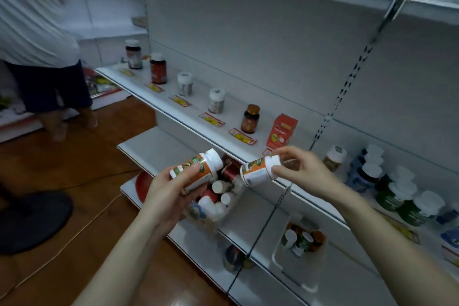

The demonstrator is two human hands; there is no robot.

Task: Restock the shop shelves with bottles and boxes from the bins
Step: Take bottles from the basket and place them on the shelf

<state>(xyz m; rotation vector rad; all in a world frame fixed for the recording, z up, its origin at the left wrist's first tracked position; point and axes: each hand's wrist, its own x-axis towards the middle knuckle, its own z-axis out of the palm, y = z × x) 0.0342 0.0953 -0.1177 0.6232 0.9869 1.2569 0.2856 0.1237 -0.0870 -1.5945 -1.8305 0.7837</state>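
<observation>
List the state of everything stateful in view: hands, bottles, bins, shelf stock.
left hand: grips left bottle round its body
left bottle: capped, tilted, held over left bin
right hand: pinches right bottle at its cap
right bottle: capped, tilted, held in the air
left bin: on lower shelf, packed with bottles
right bin: holds a few bottles
red box: upright, closed
amber bottle: upright, capped

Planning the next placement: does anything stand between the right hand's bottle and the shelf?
Nothing visible lies between. The right hand holds the bottle at the edge of the shelf; a red box stands beyond it, with bare shelf beside it.
</observation>
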